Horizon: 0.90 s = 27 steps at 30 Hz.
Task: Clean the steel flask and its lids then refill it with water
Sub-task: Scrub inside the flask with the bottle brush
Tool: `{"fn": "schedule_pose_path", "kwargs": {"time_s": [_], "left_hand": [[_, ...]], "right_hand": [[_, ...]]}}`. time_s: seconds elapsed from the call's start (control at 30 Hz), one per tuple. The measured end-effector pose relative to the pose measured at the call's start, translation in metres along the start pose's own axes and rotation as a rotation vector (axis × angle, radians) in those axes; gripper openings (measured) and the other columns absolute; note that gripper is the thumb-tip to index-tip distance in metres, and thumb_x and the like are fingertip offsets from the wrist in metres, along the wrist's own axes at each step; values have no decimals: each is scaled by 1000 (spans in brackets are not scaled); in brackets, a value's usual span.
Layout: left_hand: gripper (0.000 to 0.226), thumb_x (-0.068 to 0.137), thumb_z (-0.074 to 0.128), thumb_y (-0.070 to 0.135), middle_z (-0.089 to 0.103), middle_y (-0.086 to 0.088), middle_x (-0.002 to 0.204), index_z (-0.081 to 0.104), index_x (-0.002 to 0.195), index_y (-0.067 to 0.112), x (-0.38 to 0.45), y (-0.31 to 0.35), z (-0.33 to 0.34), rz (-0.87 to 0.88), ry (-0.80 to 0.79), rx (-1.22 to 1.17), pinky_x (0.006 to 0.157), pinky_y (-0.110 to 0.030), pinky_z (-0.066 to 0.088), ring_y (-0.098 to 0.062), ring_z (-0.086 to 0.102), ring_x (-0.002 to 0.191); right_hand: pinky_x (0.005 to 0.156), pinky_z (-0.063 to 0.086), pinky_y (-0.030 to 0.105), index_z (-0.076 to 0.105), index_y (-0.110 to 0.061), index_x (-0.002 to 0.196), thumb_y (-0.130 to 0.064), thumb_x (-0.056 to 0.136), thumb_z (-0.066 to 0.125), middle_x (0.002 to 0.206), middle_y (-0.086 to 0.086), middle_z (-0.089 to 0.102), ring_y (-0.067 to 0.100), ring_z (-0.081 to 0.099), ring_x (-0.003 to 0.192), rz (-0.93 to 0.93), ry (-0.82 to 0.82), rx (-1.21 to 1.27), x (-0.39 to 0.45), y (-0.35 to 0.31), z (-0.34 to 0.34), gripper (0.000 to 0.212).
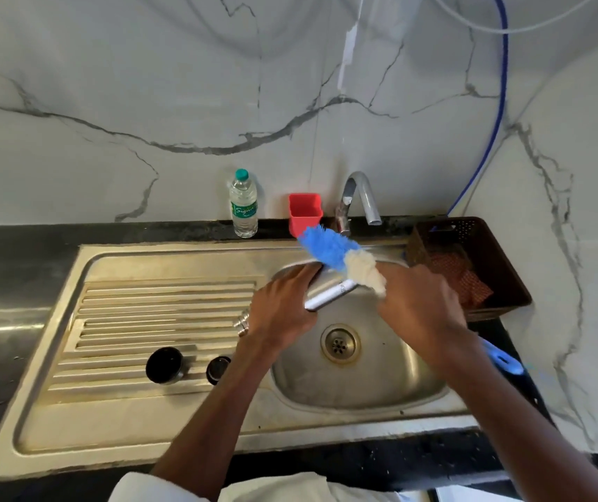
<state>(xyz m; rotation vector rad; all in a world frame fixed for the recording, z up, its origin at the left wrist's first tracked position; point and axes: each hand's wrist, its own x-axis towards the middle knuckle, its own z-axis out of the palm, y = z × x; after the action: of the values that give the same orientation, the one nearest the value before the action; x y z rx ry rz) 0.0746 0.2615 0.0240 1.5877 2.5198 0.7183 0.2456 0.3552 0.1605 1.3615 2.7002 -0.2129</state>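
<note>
While gripped sideways, the steel flask (330, 295) gleams, brush (341, 257) touching.

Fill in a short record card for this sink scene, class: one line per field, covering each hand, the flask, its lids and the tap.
left hand: grips the shiny steel flask over the steel sink basin
right hand: holds the blue-and-white bristled bottle brush against the flask
lids: two round black lids on the ribbed drainboard
curved steel tap: no visible water flow
</note>
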Motion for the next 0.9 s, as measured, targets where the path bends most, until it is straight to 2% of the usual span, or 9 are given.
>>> {"fn": "schedule_pose_path", "kwargs": {"time_s": [0.13,0.23,0.4,0.5,0.57,0.63,0.73,0.8,0.9], "left_hand": [[94,68,80,20,53,17,150,39,150,43,-7,2,12,20,-52,42,89,-39,58,-19,63,125],[97,67,78,20,51,17,151,35,150,46,-9,-11,13,27,-80,94,95,-43,53,-21,61,128],[93,68,77,24,53,20,150,41,151,46,-7,-5,15,135,-52,85,99,-41,44,-13,56,134],[97,65,78,25,56,23,144,40,151,48,-3,-9,15,51,-37,-175,100,-41,47,-9,56,129],[95,61,86,22,63,19,133,49,145,45,1,-18,19,-59,-34,-495,96,-37,54,-6,62,118],[94,56,93,18,68,16,126,57,140,38,2,-23,24,-175,-42,-730,94,-32,56,-1,64,112],[95,50,94,19,69,12,126,61,138,30,3,-21,30,-237,-60,-832,98,-31,54,-3,65,114],[95,50,94,17,67,23,124,62,138,28,3,-16,38,-233,-91,-833,101,-32,54,1,63,116],[95,49,92,16,64,35,120,62,139,24,-1,-11,47,-233,-87,-814,98,-27,52,5,62,115]], "right_hand": [[66,42,31,66,-30,123,-22,89,58,98,5,67,33,68,93,12,-22,-32,-3,13,-8,35],[62,39,29,66,-31,119,-24,89,59,85,1,56,30,65,84,20,3,-93,-19,24,-16,32],[72,47,32,68,-25,122,-30,87,63,110,9,69,35,68,101,85,-97,69,34,32,18,36],[84,55,36,71,-36,124,-34,86,64,105,1,75,28,70,98,137,-120,288,38,63,34,38],[79,53,33,68,-39,129,-27,89,64,88,-8,71,17,68,84,143,-88,450,23,76,41,41],[72,51,31,62,-40,137,-20,93,62,90,-10,70,11,65,80,145,-34,509,-2,77,47,48],[67,51,32,45,-47,148,-19,98,60,97,-1,70,15,63,78,135,98,414,-38,55,53,59],[61,44,28,38,-45,153,-15,96,62,97,5,72,22,65,74,64,189,289,-44,35,59,68],[56,37,30,30,-45,156,-14,94,58,105,4,74,25,67,71,21,183,158,-43,23,62,75]]}}
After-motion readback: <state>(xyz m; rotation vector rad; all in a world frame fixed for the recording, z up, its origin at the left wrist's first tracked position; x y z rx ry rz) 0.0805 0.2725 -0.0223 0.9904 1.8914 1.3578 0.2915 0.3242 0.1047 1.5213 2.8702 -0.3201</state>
